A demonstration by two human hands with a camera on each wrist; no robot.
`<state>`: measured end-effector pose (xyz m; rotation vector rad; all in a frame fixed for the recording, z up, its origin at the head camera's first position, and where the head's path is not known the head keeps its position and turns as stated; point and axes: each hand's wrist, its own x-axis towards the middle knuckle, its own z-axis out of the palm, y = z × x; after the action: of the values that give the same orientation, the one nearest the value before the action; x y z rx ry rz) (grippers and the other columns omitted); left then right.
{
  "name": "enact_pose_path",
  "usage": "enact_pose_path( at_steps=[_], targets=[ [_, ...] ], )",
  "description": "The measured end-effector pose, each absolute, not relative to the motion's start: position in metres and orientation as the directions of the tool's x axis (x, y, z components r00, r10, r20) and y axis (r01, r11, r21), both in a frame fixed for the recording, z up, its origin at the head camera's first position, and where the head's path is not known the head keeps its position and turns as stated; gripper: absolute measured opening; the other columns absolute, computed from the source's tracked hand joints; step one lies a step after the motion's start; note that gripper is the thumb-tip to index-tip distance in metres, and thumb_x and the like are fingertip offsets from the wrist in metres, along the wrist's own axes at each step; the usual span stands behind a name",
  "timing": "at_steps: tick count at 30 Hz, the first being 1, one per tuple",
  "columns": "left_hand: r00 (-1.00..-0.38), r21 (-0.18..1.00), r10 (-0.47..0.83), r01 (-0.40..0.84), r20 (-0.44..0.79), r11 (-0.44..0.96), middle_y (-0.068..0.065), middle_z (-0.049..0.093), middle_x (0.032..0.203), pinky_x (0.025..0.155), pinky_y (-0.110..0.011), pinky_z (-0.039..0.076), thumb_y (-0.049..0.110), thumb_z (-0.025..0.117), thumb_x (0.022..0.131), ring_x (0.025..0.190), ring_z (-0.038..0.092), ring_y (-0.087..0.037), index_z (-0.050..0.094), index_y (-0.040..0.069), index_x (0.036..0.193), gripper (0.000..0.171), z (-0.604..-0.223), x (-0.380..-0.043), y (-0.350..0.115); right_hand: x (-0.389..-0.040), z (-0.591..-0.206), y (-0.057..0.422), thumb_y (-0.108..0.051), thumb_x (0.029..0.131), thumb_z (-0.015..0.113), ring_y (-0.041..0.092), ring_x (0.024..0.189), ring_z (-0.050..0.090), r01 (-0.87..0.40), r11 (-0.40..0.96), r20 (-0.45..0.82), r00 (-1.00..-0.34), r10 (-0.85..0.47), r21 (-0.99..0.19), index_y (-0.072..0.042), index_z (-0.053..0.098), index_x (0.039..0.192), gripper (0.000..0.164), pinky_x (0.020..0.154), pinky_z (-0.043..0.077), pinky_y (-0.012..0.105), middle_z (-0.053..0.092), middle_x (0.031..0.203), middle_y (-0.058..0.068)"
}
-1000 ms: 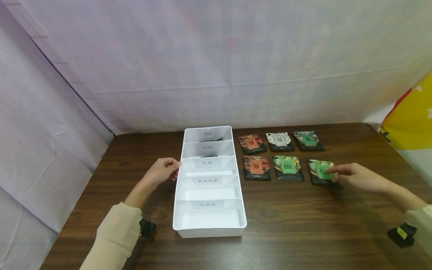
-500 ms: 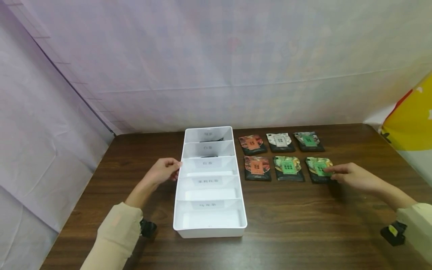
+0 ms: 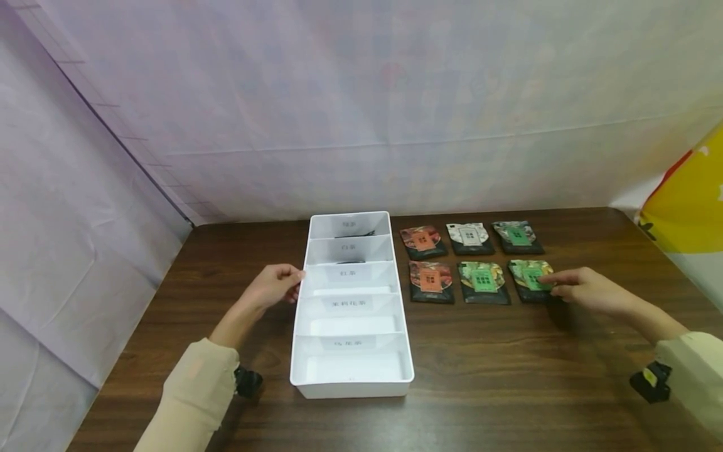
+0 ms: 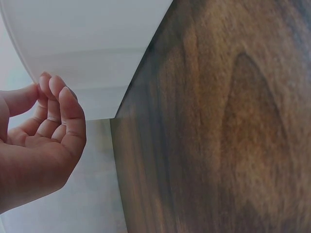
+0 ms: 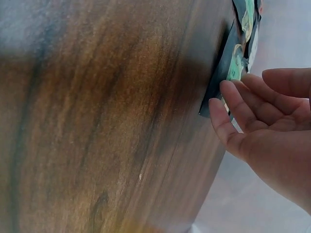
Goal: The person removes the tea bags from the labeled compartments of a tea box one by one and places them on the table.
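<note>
My left hand (image 3: pixel 271 286) pinches the left rim of a long white divided box (image 3: pixel 351 390), near its middle. In the left wrist view, the thumb and fingertips meet at the rim of the white box (image 4: pixel 82 63). At the right, my right hand (image 3: pixel 595 292) touches a black-and-green tea sachet (image 3: pixel 522 274) lying flat on the table. The right wrist view has the fingers loosely bent over that sachet (image 5: pixel 221 73), with the thumb apart. Beside it lie another green sachet (image 3: pixel 483 281) and an orange-labelled one (image 3: pixel 431 281).
Behind these lie an orange sachet (image 3: pixel 422 242), a white one (image 3: pixel 470 238) and a dark green-labelled one (image 3: pixel 518 237). Dark packets show in the box's two far compartments; labels mark the compartments. A pale curtain (image 3: pixel 384 125) hangs behind the wooden table (image 3: pixel 486 389).
My right hand has slid the green sachet left and slightly away, bringing it straighter and closer to the row. My left hand stays at the box rim.
</note>
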<state>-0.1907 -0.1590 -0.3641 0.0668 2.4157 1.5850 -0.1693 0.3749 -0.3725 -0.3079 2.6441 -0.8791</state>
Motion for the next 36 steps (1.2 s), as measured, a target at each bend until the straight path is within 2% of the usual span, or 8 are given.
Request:
enact_pose_path(
  at_steps=[5,12,15,18,21,26,30,36],
  targets=[
    [-0.968,0.907,0.176,-0.094,-0.180,0.411,-0.005,0.052,0.067,0.060,-0.030,0.049,0.008,0.049,0.094,0.059,0.051,-0.013,0.055,-0.007,0.086,0.019,-0.364,-0.191,-0.159,-0.167,-0.370,0.374,-0.003,0.092,0.046,0.037,0.098,0.056,-0.096,0.767,-0.242,-0.918,-0.315,-0.634,0.015,0.047,0.121,0.034,0.071,0.052,0.036,0.046,0.119,0.037],
    [-0.966,0.910,0.184,-0.093,-0.181,0.404,-0.004,0.052,0.067,0.060,-0.030,0.049,0.008,0.049,0.094,0.058,0.051,-0.012,0.055,-0.007,0.086,0.018,-0.364,-0.191,-0.159,-0.169,-0.363,0.373,-0.007,0.093,0.047,0.031,0.095,0.058,-0.121,0.780,-0.216,-0.925,-0.313,-0.614,0.013,0.049,0.121,0.034,0.070,0.052,0.036,0.051,0.116,0.034],
    [-0.966,0.917,0.186,-0.098,-0.182,0.386,-0.004,0.051,0.066,0.058,-0.027,0.048,0.008,0.050,0.094,0.058,0.050,-0.012,0.054,-0.007,0.085,0.018,-0.364,-0.191,-0.159,-0.171,-0.357,0.371,-0.009,0.095,0.046,0.026,0.088,0.058,-0.136,0.785,-0.195,-0.930,-0.311,-0.604,0.011,0.048,0.123,0.034,0.066,0.051,0.035,0.055,0.112,0.030],
    [-0.965,0.919,0.187,-0.103,-0.185,0.380,-0.003,0.051,0.065,0.057,-0.026,0.047,0.008,0.050,0.094,0.057,0.050,-0.011,0.054,-0.007,0.085,0.018,-0.363,-0.190,-0.158,-0.173,-0.349,0.367,-0.012,0.096,0.045,0.019,0.072,0.054,-0.142,0.791,-0.184,-0.934,-0.306,-0.594,0.008,0.049,0.124,0.035,0.058,0.045,0.032,0.060,0.093,0.022],
    [-0.965,0.918,0.184,-0.106,-0.188,0.382,-0.004,0.051,0.066,0.058,-0.027,0.047,0.008,0.050,0.094,0.057,0.050,-0.011,0.054,-0.007,0.085,0.018,-0.362,-0.189,-0.158,-0.176,-0.342,0.361,-0.014,0.097,0.045,0.017,0.070,0.052,-0.152,0.796,-0.173,-0.936,-0.306,-0.586,0.006,0.049,0.125,0.035,0.056,0.042,0.032,0.060,0.093,0.019],
    [-0.965,0.918,0.188,-0.097,-0.180,0.384,-0.004,0.051,0.065,0.058,-0.028,0.048,0.008,0.050,0.094,0.058,0.050,-0.011,0.054,-0.008,0.086,0.018,-0.361,-0.189,-0.158,-0.183,-0.330,0.347,-0.013,0.097,0.043,0.028,0.088,0.059,-0.191,0.778,-0.141,-0.931,-0.336,-0.599,0.004,0.049,0.126,0.034,0.064,0.049,0.035,0.054,0.116,0.028],
    [-0.966,0.920,0.190,-0.091,-0.174,0.382,-0.004,0.051,0.065,0.058,-0.027,0.048,0.007,0.050,0.094,0.058,0.050,-0.011,0.054,-0.008,0.085,0.018,-0.362,-0.190,-0.158,-0.190,-0.323,0.331,-0.017,0.098,0.041,0.038,0.099,0.056,-0.201,0.758,-0.147,-0.920,-0.363,-0.620,0.003,0.047,0.128,0.037,0.069,0.049,0.041,0.049,0.122,0.030],
    [-0.967,0.924,0.189,-0.089,-0.170,0.373,-0.003,0.050,0.064,0.056,-0.025,0.047,0.007,0.050,0.094,0.057,0.050,-0.011,0.054,-0.008,0.085,0.018,-0.364,-0.191,-0.158,-0.199,-0.313,0.305,-0.019,0.098,0.044,0.039,0.108,0.051,-0.222,0.716,-0.146,-0.899,-0.414,-0.662,0.001,0.048,0.128,0.037,0.081,0.046,0.048,0.048,0.125,0.027]
  ],
)
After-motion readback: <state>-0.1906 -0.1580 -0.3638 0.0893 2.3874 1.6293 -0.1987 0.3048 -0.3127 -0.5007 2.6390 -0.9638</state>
